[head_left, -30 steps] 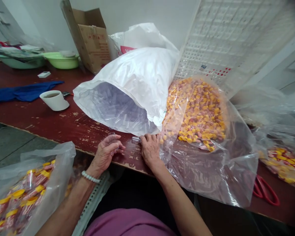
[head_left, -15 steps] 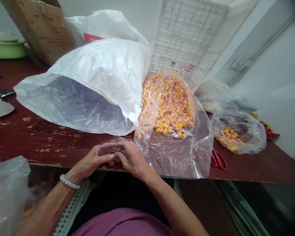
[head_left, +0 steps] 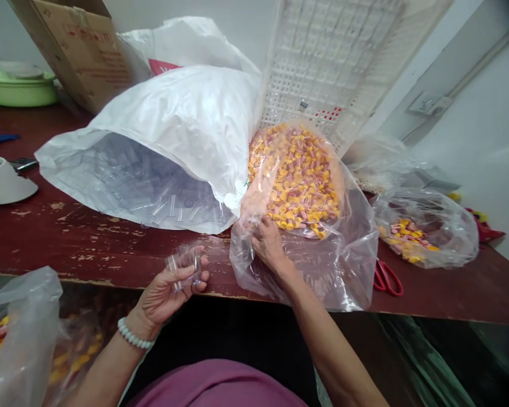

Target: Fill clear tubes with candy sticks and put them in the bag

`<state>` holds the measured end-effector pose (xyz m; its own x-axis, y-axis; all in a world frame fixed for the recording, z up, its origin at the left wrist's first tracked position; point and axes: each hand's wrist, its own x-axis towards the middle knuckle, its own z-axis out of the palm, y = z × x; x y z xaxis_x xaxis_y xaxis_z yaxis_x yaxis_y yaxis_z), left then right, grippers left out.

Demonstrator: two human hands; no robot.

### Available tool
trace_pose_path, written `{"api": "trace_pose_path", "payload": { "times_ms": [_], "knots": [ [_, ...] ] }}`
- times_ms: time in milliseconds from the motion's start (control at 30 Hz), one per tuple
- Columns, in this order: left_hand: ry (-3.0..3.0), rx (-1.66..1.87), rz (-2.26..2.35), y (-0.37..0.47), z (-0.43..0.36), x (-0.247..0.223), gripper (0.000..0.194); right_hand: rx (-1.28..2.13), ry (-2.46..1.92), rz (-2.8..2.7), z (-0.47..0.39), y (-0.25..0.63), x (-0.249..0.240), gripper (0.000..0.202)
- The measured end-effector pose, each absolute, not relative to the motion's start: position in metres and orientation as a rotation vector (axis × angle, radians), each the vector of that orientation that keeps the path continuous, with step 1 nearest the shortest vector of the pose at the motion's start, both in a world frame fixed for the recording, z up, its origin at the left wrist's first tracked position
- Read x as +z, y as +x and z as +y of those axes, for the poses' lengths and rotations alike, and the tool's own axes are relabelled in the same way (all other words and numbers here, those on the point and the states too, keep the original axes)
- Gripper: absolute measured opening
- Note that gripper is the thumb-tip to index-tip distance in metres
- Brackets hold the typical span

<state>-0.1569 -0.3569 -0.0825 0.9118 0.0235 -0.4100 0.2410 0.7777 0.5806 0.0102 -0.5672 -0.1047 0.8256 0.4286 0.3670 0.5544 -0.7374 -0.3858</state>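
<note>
Several clear plastic tubes point(head_left: 185, 264) are held between the thumb and fingers of my left hand point(head_left: 167, 291), over the table's front edge. My right hand point(head_left: 268, 242) is at the left side of a clear plastic bag point(head_left: 314, 271), its fingers bent against the film; what they grip, if anything, is hidden. Yellow and pink small pieces point(head_left: 299, 181) fill the back of that bag. Behind my left hand a white sack point(head_left: 186, 118) lies with its mouth open, and many clear tubes point(head_left: 152, 186) show inside.
Red scissors point(head_left: 388, 278) lie right of the clear bag, near a smaller bag point(head_left: 445, 243) of similar pieces. A white plastic crate point(head_left: 322, 68) leans behind. At left are a white object point(head_left: 8, 183), a green basin point(head_left: 21, 90) and a cardboard box point(head_left: 85, 56). Another filled bag point(head_left: 29, 316) hangs front left.
My hands were together at the table edge and are now apart. My right hand has moved right and up to the clear bag. The tubes in my left hand now show clearly.
</note>
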Motion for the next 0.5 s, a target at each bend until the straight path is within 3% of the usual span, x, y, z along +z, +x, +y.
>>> {"api": "trace_pose_path", "payload": {
  "times_ms": [233,500],
  "knots": [
    [0.684,-0.106,0.437,-0.158,-0.363,-0.088,0.042,-0.342,-2.648,-1.001,-0.505,0.031,-0.108,0.025],
    [0.776,-0.071,0.446,-0.158,-0.361,-0.087,0.038,-0.447,-2.709,-0.845,-0.580,0.032,-0.119,0.028]
  ]
}}
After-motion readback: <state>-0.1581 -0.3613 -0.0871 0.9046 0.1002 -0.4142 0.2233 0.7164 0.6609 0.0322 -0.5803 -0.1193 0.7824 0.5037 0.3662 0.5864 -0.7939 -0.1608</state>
